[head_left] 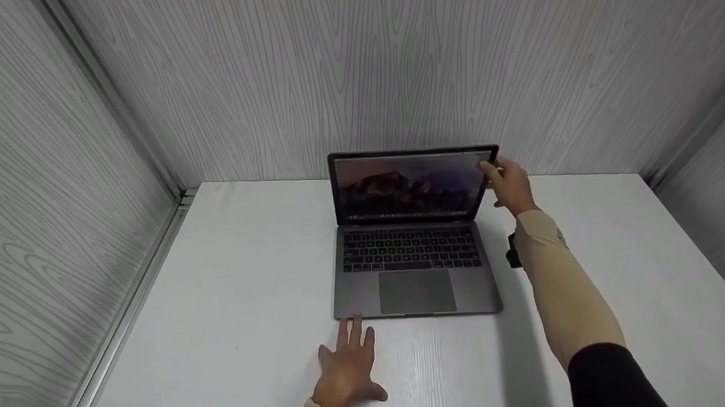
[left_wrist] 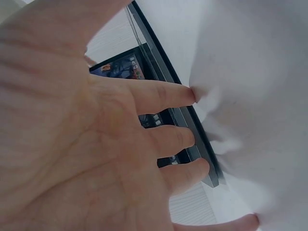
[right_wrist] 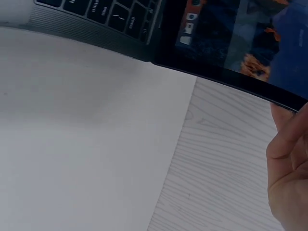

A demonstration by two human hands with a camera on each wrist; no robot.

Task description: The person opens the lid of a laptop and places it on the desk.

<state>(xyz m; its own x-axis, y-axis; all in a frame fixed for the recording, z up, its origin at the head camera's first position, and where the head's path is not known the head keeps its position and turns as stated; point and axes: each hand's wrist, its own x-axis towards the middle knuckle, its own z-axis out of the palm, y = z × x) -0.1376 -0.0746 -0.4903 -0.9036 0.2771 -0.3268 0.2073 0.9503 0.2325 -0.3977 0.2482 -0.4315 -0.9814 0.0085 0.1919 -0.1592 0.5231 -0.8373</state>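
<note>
A dark grey laptop stands unfolded on the white table, its screen raised and showing a mountain picture. My right hand pinches the screen's upper right edge, thumb on the front and fingers behind. In the right wrist view, that hand is at the screen's side edge, partly cut off by the frame. Spread and straight, the fingers of my left hand touch the laptop's front left edge from the near side. The left wrist view has the left palm in front, covering much of the laptop.
The white table extends to both sides of the laptop. Behind it rises a grey wood-grain panel, close to the screen. Similar panels flank the left and right, with a metal rail along the left side.
</note>
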